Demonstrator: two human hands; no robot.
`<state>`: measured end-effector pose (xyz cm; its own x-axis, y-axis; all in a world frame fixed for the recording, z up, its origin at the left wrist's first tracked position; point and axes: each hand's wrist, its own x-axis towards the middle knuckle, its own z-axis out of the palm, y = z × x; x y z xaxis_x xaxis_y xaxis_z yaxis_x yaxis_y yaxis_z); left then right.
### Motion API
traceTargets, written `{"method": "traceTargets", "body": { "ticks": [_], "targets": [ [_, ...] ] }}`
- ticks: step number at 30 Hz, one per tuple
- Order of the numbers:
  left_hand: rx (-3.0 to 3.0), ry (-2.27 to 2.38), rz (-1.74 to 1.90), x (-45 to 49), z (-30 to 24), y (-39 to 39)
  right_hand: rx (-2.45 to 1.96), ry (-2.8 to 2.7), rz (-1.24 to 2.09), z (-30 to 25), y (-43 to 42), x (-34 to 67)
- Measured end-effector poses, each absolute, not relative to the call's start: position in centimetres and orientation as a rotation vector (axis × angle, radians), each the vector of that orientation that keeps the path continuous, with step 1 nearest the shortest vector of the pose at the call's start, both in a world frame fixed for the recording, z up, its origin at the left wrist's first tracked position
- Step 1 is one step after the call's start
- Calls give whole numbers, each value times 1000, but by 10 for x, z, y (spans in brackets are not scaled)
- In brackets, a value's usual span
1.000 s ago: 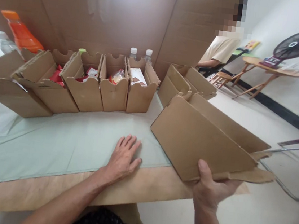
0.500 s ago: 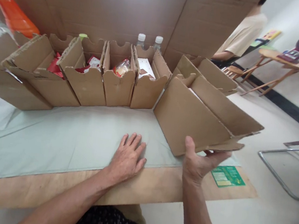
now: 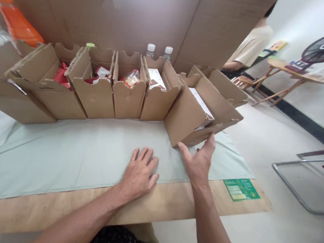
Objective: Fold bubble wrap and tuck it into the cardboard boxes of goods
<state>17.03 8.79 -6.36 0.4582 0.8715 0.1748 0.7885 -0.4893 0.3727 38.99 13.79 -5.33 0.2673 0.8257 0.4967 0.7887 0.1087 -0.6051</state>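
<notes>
My left hand (image 3: 141,170) lies flat and open on the pale green cloth (image 3: 72,154), fingers stretched forward. My right hand (image 3: 198,161) is open, thumb apart, with its fingertips against the near lower edge of a brown cardboard box (image 3: 186,116). That box rests on the cloth at the right end of a row of similar open boxes (image 3: 126,97) and is angled a little to the right. A flat white packet (image 3: 201,102) lies inside it.
The row's boxes hold red and white packets. Two clear bottles (image 3: 159,51) stand behind them, an orange bottle (image 3: 15,20) at far left. A tall cardboard screen backs the table. A green card (image 3: 240,188) lies near the table's right edge. A seated person (image 3: 251,45), fan and metal frame are at right.
My right hand brought the cardboard box in from the right, set it down beside the row and loosened its grip to a fingertip touch. My left hand stayed flat.
</notes>
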Motion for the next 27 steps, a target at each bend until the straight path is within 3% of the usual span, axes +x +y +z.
{"method": "traceTargets", "body": {
  "ticks": [6, 16, 23, 27],
  "targets": [
    [2494, 1445, 501, 172, -63, 85, -1628, -1731, 81, -52, 121, 373],
    [2488, 1447, 469, 173, -62, 84, -1584, -1899, 195, -45, 198, 378],
    [2393, 1427, 557, 174, -63, 83, -1468, -1892, 164, 32, 212, 325],
    [2031, 1365, 996, 169, -64, 92, -1694, -2043, 24, 74, 262, 294]
  ]
}}
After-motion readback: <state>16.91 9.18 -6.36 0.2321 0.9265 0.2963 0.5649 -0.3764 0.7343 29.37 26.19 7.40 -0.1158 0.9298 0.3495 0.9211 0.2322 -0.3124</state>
